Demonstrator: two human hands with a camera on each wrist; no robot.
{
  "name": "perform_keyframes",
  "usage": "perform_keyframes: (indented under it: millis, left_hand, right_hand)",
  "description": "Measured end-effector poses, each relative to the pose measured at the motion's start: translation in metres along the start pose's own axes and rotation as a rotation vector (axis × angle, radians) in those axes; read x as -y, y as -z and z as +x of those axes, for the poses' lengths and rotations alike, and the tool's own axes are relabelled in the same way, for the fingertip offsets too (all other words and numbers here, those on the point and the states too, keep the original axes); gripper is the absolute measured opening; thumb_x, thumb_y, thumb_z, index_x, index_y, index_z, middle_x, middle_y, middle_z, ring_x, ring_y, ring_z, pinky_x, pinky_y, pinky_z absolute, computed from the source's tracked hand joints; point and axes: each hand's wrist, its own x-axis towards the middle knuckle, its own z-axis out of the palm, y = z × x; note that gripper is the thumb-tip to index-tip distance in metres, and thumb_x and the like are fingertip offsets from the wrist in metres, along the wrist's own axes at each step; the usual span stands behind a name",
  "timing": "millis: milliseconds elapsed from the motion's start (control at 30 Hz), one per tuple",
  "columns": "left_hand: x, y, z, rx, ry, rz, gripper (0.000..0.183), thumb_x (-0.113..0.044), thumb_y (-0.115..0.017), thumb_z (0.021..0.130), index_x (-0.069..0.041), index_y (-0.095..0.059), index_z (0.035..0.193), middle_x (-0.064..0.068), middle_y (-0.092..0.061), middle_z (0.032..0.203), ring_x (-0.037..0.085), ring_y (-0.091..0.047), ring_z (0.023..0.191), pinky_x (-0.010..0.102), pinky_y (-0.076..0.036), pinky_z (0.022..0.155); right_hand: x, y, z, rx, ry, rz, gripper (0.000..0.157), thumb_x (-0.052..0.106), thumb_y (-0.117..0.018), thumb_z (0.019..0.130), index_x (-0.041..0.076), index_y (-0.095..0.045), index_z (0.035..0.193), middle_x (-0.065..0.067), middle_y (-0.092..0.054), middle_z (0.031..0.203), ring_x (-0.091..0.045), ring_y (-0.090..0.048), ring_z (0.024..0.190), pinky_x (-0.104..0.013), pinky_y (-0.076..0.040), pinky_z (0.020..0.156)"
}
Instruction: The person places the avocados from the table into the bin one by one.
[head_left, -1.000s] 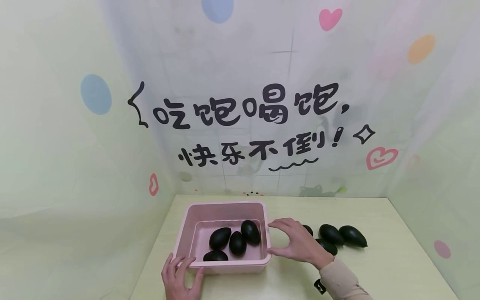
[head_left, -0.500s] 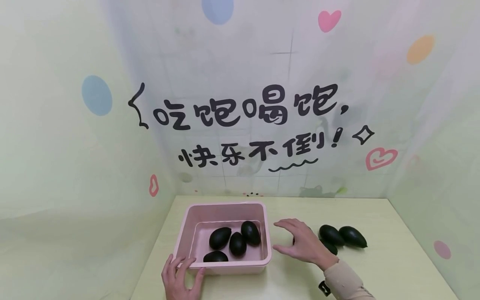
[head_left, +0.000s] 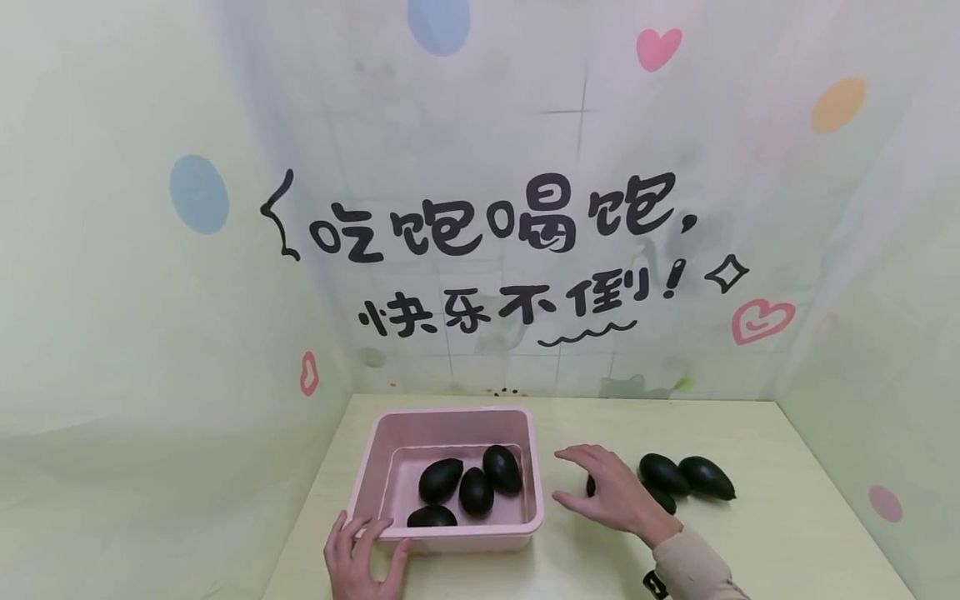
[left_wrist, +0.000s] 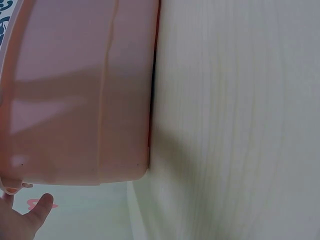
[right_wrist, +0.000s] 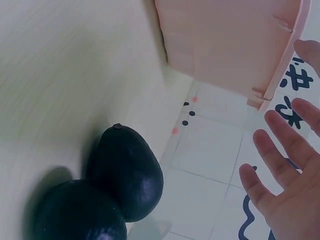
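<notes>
A pink plastic bin [head_left: 536, 467] holds several dark avocados [head_left: 476, 492]. My left hand [head_left: 362, 562] rests at the bin's near-left corner with its fingers over the rim; its thumb [left_wrist: 41, 210] is straight in the left wrist view. To the right of the bin, my right hand [head_left: 611, 492] hovers with thumb and fingers spread and nothing between them. Its fingers [right_wrist: 277, 160] are apart from the bin in the right wrist view. More dark avocados [head_left: 707, 477] lie on the table beyond this hand, which partly hides some of them.
The pale wooden table [head_left: 795, 533] bears everything. A printed curtain [head_left: 480, 125] with black lettering stands behind it, and further curtain panels [head_left: 877, 350] close off the sides. A black device [head_left: 655, 585] sits at the right wrist.
My right hand has moved slightly right, away from the bin's right rim, its fingers still spread. The left hand and the avocados have stayed in place.
</notes>
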Motion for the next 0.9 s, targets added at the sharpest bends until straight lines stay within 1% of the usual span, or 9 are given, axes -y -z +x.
perform_keyframes:
  millis: [167,300,533,667,900]
  left_hand:
    - [0.001,0.0,0.0,-0.013,-0.016,-0.001,0.058,-0.067,-0.065,0.098,-0.01,-0.077,0.099,0.021,-0.066,0.108,0.025,-0.044,0.14,0.024,-0.022,0.127]
    - [0.002,0.0,-0.001,-0.02,-0.02,-0.008,0.058,-0.068,-0.065,0.097,-0.01,-0.077,0.098,0.022,-0.067,0.107,0.025,-0.044,0.139,0.023,-0.022,0.126]
    - [0.002,0.002,-0.004,-0.013,-0.014,0.002,0.058,-0.066,-0.064,0.098,-0.009,-0.077,0.097,0.022,-0.066,0.107,0.012,-0.037,0.147,0.023,-0.021,0.126]
    - [0.002,0.0,-0.003,-0.013,-0.012,0.001,0.058,-0.066,-0.064,0.098,-0.009,-0.077,0.098,0.022,-0.066,0.108,0.014,-0.039,0.146,0.023,-0.021,0.126]
    - [0.001,-0.001,0.0,-0.025,-0.034,0.004,0.058,-0.067,-0.065,0.097,-0.01,-0.077,0.098,0.022,-0.067,0.107,0.03,-0.046,0.136,0.024,-0.021,0.127]
  right_hand:
    - [-0.002,0.0,-0.002,-0.012,-0.019,0.002,0.05,0.04,-0.087,0.088,0.019,-0.073,0.131,0.001,-0.075,0.129,-0.026,-0.069,0.12,-0.052,-0.059,0.099]
    - [-0.005,-0.001,-0.004,0.002,-0.051,0.004,0.05,0.04,-0.087,0.088,0.018,-0.073,0.131,0.001,-0.075,0.13,-0.026,-0.069,0.122,-0.052,-0.059,0.101]
    - [-0.005,0.0,-0.006,0.018,-0.096,0.016,0.048,0.04,-0.085,0.09,0.018,-0.073,0.131,0.0,-0.074,0.131,-0.026,-0.068,0.124,-0.052,-0.058,0.104]
    - [-0.005,0.003,-0.005,0.005,-0.104,0.02,0.045,0.037,-0.085,0.09,0.018,-0.074,0.13,0.0,-0.074,0.13,-0.027,-0.068,0.123,-0.052,-0.058,0.103]
    - [-0.012,0.004,-0.008,-0.009,-0.134,-0.011,0.042,0.035,-0.085,0.091,0.019,-0.075,0.128,0.001,-0.075,0.129,-0.026,-0.069,0.124,-0.051,-0.058,0.104]
